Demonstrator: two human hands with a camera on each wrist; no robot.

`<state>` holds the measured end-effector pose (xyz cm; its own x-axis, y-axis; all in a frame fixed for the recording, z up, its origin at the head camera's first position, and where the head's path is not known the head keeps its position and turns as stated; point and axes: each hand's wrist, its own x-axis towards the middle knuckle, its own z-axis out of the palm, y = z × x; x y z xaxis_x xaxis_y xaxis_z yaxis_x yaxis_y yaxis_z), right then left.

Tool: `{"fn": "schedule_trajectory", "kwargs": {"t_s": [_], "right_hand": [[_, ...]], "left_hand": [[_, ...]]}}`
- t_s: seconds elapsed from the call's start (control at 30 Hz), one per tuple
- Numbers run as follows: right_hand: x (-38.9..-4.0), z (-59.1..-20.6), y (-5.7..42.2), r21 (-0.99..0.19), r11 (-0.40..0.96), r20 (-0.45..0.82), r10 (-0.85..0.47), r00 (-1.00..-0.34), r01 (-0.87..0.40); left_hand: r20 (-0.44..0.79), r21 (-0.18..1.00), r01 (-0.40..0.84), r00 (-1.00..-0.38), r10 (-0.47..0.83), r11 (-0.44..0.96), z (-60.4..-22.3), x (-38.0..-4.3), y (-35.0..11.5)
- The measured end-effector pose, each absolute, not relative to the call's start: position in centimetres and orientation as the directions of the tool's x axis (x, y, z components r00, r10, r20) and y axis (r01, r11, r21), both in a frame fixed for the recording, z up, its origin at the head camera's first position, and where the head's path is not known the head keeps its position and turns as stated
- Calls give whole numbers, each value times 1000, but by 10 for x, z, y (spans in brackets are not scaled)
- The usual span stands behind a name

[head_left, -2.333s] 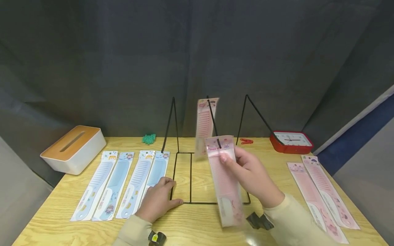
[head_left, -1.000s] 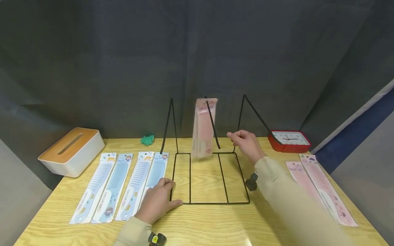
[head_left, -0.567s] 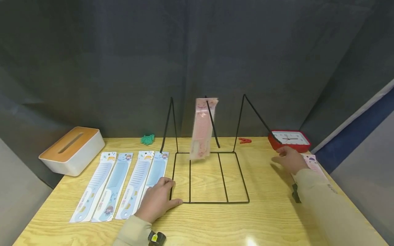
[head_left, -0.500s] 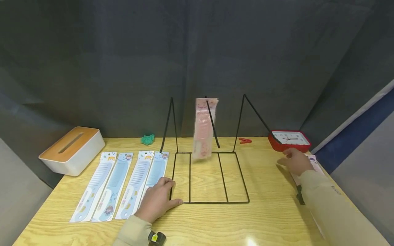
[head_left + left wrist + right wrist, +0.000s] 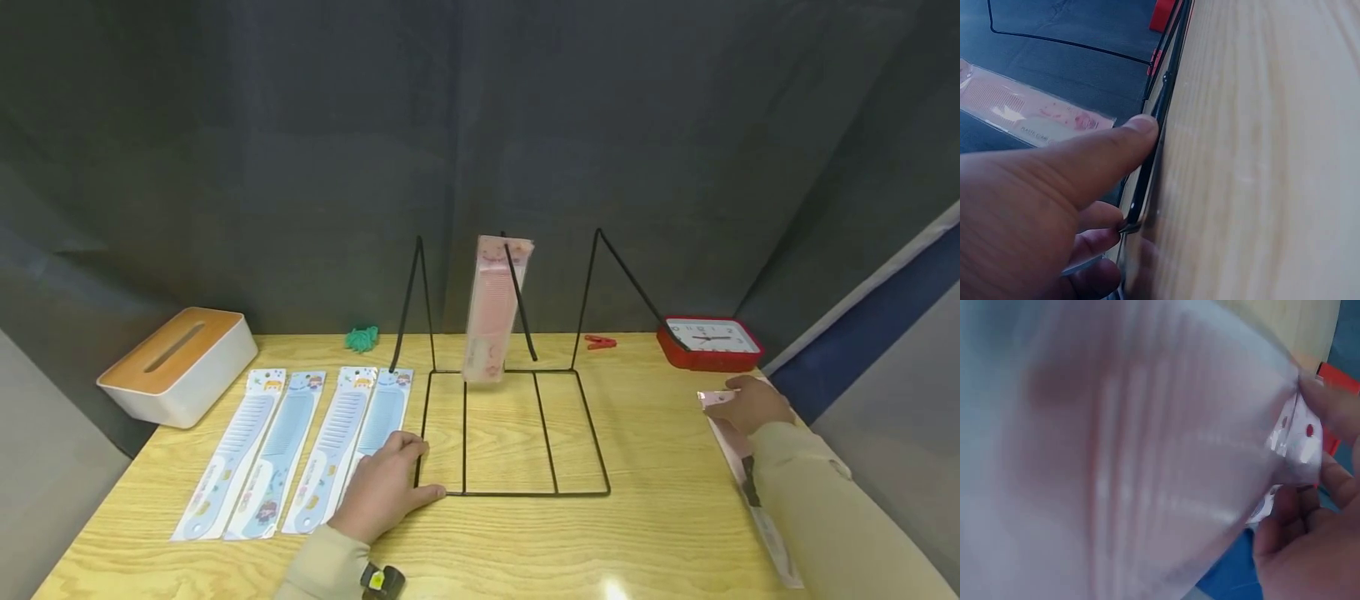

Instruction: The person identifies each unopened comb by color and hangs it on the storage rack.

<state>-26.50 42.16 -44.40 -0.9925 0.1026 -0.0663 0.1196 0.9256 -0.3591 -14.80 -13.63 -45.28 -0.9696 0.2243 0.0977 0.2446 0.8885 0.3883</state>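
1. The right hand (image 5: 753, 406) is at the right side of the table (image 5: 660, 500), its thumb and fingers pinching the top end of a pink comb packet (image 5: 1166, 462).
2. That packet slants along the table's right edge, much of it beneath the sleeve. The right wrist view is blurred; a second packet seems to lie alongside, but whether the fingers hold it too I cannot tell.
3. The left hand (image 5: 382, 483) holds the front left corner of a black wire rack (image 5: 525, 495), thumb on the front bar and the other fingers bent about the corner.
4. On the rack's middle hook (image 5: 520, 304) hangs another pink packet (image 5: 492, 308), slightly tilted, its lower end in front of the rear bar.
5. Four blue comb packets (image 5: 277, 454) lie side by side left of the rack, the rightmost partly covered by the left hand.
6. Along the back, from left to right, are a white tissue box (image 5: 180, 358) with a wooden lid, a green bundle (image 5: 362, 338), a red clip (image 5: 601, 342) and a red clock (image 5: 712, 346).
7. Behind the table hangs a dark curtain (image 5: 337, 167).
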Motion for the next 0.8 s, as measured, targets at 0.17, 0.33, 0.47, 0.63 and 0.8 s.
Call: {"fn": "schedule_trajectory", "kwargs": {"t_s": [0.17,0.33,0.47,0.63,0.8], "right_hand": [[-260,-434,403,-371,918,37,168,-985,142],[-262,-416,374,-420,905,234,172,-957,60],[-264,-397,342,-492,869,304,119,-945,-49],[-248,-362,288,-648,753,159,-12,-987,-113],[-210,-329,225,-636,698,266,-200,-943,-327]], "left_hand": [[94,389,247,-969,229,887,-453,-149,-136],[96,386,246,-969,227,889,-453,-150,-137],[95,389,245,-970,226,888,-453,-150,-138],[89,391,237,-971,220,889,-453,-150,-138],[84,390,237,-971,222,890,-452,-150,-136]]}}
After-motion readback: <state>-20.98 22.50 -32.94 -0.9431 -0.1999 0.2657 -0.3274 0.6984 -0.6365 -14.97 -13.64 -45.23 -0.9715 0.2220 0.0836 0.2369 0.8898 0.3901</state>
